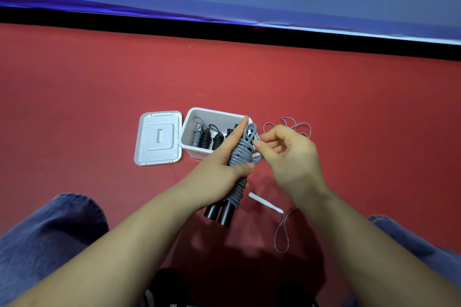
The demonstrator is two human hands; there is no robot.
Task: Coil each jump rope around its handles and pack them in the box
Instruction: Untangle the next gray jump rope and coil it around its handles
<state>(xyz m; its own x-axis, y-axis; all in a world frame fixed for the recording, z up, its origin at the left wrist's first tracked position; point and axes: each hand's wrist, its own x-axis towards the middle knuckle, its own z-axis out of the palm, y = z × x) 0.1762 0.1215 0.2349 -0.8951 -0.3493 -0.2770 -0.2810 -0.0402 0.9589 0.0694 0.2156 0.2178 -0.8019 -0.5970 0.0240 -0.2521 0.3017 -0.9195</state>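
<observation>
My left hand grips a jump rope with two black handles, its grey cord coiled around them. The index finger of that hand points straight up along the bundle. My right hand pinches the grey cord's end loop at the top of the coil. Just behind, an open white box holds several coiled ropes, grey and black. Another grey rope lies loose on the floor to the right, with a white handle near my right wrist.
The box's white lid lies flat to the left of the box on the red floor. My knees in blue jeans sit at the lower corners. A blue wall with a black base strip runs across the back.
</observation>
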